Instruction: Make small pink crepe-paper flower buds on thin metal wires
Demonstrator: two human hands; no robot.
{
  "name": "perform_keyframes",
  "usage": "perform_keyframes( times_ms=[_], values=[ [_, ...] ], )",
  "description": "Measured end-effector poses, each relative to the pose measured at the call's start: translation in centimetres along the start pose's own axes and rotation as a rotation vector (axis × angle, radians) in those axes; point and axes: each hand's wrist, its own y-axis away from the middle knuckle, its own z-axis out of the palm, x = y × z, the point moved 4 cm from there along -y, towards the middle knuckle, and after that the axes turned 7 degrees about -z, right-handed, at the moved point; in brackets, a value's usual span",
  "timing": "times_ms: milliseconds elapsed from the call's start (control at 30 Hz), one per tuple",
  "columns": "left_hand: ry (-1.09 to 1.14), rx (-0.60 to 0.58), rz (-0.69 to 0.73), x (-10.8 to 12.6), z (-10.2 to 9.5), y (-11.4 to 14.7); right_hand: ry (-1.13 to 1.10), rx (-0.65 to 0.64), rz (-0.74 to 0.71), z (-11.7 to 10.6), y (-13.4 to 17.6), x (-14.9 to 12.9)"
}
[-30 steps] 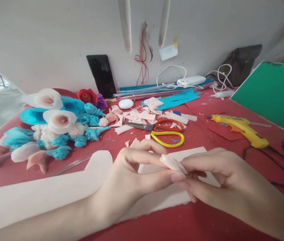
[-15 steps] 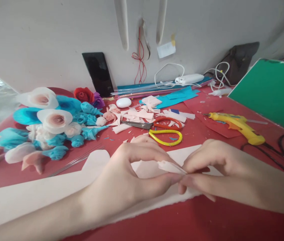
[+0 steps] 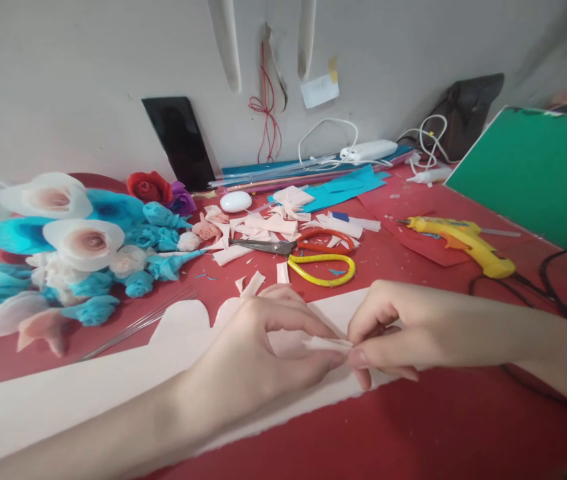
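Between my two hands is a small rolled strip of pale pink crepe paper. My left hand pinches it from the left with thumb and fingertips. On its right end, the thumb and fingers of my right hand are closed, close against the left fingertips. Beneath both hands lies a long pale pink paper sheet with a scalloped far edge. Scissors with one red and one yellow handle lie just beyond my hands, pointing left.
Paper flowers in blue, white and pink crowd the left side, near thin wires. Pink paper scraps lie behind the scissors. A yellow glue gun rests at right before a green board. A black phone leans on the wall.
The view has shifted a little, so most things sit further left. My hands stay together on the paper strip, which lies flatter between the fingers. More scraps show beyond my left hand.
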Motion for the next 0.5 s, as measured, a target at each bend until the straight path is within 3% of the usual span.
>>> perform_keyframes(
  times_ms=[500],
  values=[
    [-0.011,-0.006,0.035,-0.8,0.5,-0.3,0.015,-0.051,0.076,-0.1,-0.2,0.9]
  ],
)
